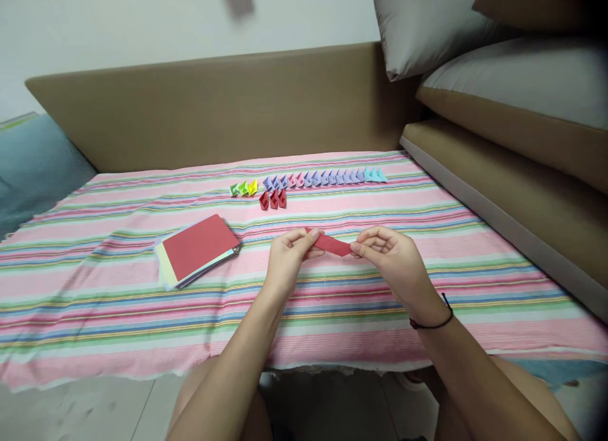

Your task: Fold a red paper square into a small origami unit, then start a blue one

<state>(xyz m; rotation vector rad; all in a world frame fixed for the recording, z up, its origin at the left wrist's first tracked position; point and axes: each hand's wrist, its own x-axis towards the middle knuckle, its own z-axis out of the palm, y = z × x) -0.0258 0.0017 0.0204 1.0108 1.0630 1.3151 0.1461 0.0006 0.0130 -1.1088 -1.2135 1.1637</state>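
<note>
A folded strip of red paper [332,244] is held just above the striped cloth. My left hand [289,256] pinches its left end and my right hand [394,257] pinches its right end, so both hands are closed on it. A stack of coloured paper sheets [197,249] with a red sheet on top lies to the left of my hands. Farther back, a row of several small folded paper boats [313,178] in green, yellow, purple, pink and blue stands on the cloth, with three red boats [273,199] in front of it.
The pink striped cloth [118,289] covers a low surface whose front edge is near my knees. A brown padded backrest [213,105] runs behind it. Brown and grey cushions [513,111] are stacked at the right, and a blue cushion [33,162] sits at the left.
</note>
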